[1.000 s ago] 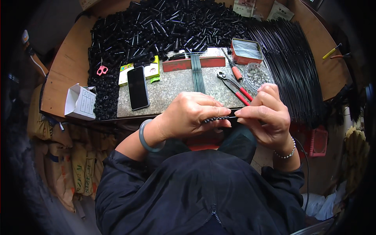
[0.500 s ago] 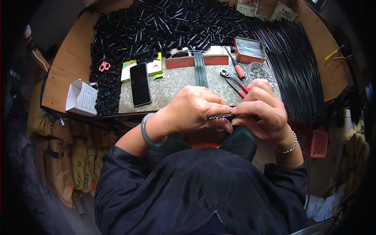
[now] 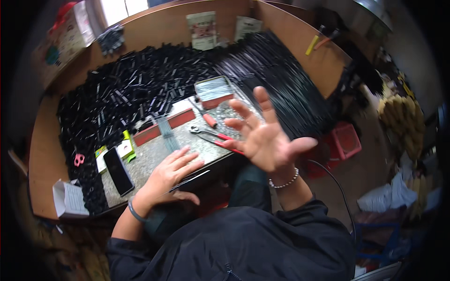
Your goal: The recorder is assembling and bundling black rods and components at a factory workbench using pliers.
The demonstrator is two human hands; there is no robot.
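My left hand (image 3: 172,174) is over the table's front edge with its fingers stretched out and its thumb apart. A thin dark rod (image 3: 196,176) with a pale glint lies across it, between thumb and forefinger; motion blurs the hold. Raised over the table's right front, my right hand (image 3: 266,143) is open, palm showing and fingers spread, with nothing in it. Behind its fingertips are red-handled pliers (image 3: 213,136) and a red-handled pointed tool (image 3: 209,120). A bundle of thin metal rods (image 3: 167,133) crosses a red bar (image 3: 146,135) beyond my left hand.
Many black tubular parts (image 3: 126,84) heap at the back, with long black strips (image 3: 281,79) to their right. A tin of thin pins (image 3: 213,89) stands between. At left are a phone (image 3: 118,171), pink scissors (image 3: 78,159) and a white box (image 3: 70,199). A red basket (image 3: 347,140) sits lower right.
My hands have come apart; the right one has let go of the dark twisted piece, lifted and spread its fingers. The left has moved left and down. My view has turned to the right.
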